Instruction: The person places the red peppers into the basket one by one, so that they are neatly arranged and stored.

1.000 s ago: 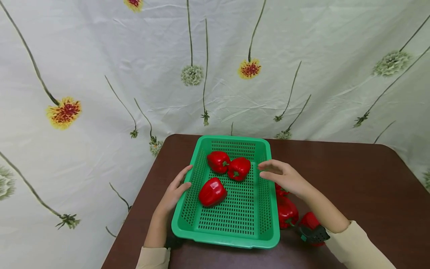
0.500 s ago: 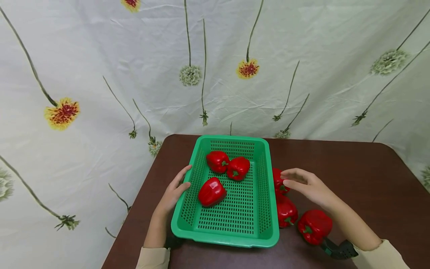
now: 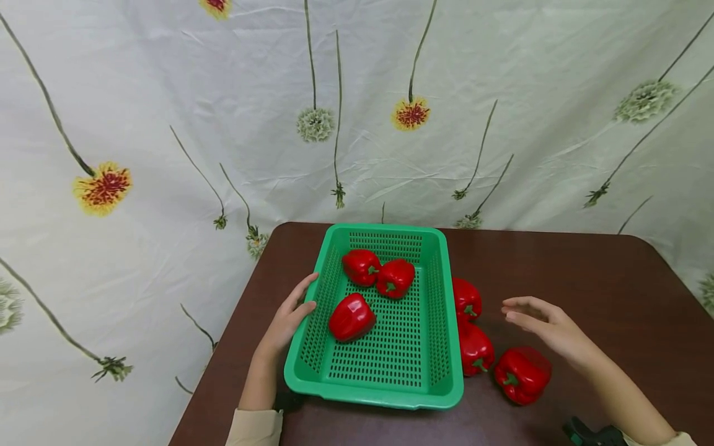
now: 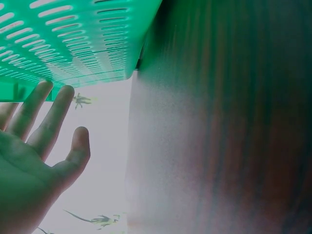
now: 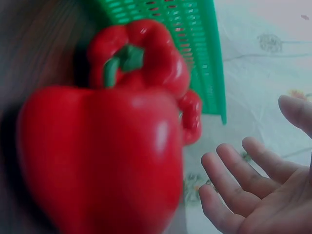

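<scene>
A green plastic basket (image 3: 374,397) with slotted walls holds three red bell peppers, one (image 3: 352,318) nearer the front and two (image 3: 395,278) touching at the back. My left hand (image 3: 287,322) rests its straight fingertips against the basket's left rim; in the left wrist view the fingers (image 4: 51,122) reach up to the slotted wall. Right of the basket, my right hand (image 3: 543,322) hovers with relaxed fingers, holding nothing. Below it lies a loose bell pepper (image 3: 523,375), large in the right wrist view. Two more peppers (image 3: 476,349) sit against the basket's right side.
The dark brown table (image 3: 602,279) stretches to the right of the peppers. A white cloth (image 3: 251,111) printed with flowers hangs behind its back edge. A dark wrist strap (image 3: 594,433) shows under the right forearm.
My right hand has moved from above the basket's right rim out to the right and slightly nearer me, uncovering the loose peppers. The left hand and basket have stayed in place.
</scene>
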`<state>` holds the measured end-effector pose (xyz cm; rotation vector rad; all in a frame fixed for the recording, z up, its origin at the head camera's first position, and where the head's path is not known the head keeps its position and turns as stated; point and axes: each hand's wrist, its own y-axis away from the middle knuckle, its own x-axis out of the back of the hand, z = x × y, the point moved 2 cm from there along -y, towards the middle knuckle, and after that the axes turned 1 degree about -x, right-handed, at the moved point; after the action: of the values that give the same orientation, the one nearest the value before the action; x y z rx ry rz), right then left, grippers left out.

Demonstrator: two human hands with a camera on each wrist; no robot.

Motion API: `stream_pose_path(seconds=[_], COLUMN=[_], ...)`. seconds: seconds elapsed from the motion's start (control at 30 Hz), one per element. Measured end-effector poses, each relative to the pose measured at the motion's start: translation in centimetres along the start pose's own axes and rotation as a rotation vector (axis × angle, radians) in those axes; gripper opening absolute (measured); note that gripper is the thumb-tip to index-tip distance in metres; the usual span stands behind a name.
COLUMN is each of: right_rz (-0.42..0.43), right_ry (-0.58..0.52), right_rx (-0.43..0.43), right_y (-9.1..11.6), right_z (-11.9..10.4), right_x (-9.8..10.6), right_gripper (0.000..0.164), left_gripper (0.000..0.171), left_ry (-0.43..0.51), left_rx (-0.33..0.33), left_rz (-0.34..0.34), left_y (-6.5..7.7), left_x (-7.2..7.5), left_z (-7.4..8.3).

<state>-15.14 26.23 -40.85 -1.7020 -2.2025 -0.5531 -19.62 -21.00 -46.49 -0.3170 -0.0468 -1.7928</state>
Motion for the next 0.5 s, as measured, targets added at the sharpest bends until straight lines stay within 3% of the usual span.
stream_pose_path(seconds=[0.37,0.5], right_rz=[0.015,0.006], right_ry=[0.018,0.038], right_rx=[-0.105,-0.180], right_y=[1.0,1.4], right_z=[3.9,5.2], right_x=[0.6,0.6], right_gripper=[0.049,0.053], left_gripper=[0.054,0.054], left_ry=[0.011,0.006], left_rx=[-0.004,-0.008], left_rz=[-0.002,0.003], left_y=[0.0,0.0], left_x=[0.0,0.0], left_z=[0.0,0.0])
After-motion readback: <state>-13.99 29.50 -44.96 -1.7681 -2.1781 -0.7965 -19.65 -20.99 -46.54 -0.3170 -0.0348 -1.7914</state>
